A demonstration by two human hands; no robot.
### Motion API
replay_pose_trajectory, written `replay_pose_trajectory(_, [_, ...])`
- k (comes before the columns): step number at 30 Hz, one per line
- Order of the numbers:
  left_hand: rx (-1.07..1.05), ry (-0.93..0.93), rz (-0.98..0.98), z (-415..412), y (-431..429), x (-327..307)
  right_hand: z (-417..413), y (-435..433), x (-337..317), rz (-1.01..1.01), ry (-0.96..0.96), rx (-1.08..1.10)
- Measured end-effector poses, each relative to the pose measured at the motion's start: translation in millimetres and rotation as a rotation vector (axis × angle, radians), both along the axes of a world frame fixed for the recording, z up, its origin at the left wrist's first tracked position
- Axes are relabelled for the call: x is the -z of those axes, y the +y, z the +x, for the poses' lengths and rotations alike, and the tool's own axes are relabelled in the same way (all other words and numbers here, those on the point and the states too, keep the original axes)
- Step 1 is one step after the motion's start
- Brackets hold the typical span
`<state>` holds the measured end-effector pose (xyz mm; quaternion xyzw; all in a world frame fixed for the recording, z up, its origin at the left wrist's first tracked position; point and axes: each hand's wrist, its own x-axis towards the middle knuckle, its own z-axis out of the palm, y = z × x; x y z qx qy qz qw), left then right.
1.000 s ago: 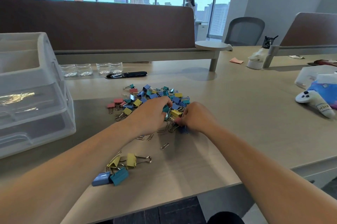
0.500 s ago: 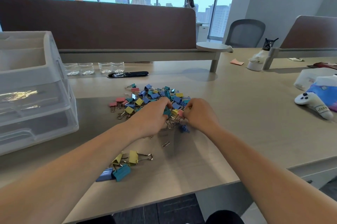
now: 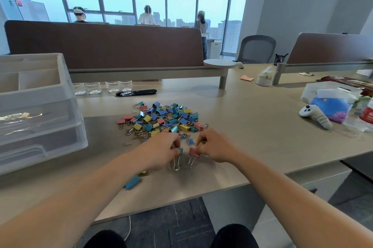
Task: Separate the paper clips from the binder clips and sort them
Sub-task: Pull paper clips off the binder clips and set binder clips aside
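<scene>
Now a teal binder clip (image 3: 180,150) is pinched in the left hand (image 3: 161,151), a pink binder clip (image 3: 193,152) in the right hand (image 3: 215,146) (light, stiff; a body grip is judged surest).

We find the widest open lane on the desk (image 3: 252,126) to the right of the clip pile (image 3: 165,118), running as far as the game controller (image 3: 314,116) and the blue pouch (image 3: 331,106) behind it. On the left, the clear drawer unit (image 3: 36,110) walls off the desk. A band of bare surface separates it from the pile, with a loose paper clip (image 3: 127,144) lying in it. Beyond the pile, small jars (image 3: 101,87), a black cable slot (image 3: 136,92) and the brown divider (image 3: 105,45) close the far side. On the near side, our left hand (image 3: 161,150) pinches a teal binder clip (image 3: 179,150) and our right hand (image 3: 216,146) a pink binder clip (image 3: 193,152), with a narrow gap between them.
</scene>
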<state>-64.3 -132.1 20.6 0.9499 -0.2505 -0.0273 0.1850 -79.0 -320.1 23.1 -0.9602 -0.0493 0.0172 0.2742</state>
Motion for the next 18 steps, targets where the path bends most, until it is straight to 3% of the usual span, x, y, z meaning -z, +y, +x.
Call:
replay_pose_trajectory(13, [0.083,-0.095,0.138,-19,3,11,-19,8,1,-0.069,0.019,-0.028])
replay_pose_trajectory(18, [0.08,-0.103,0.076,-15,-1,10,-13,6,6,-0.073,0.06,-0.029])
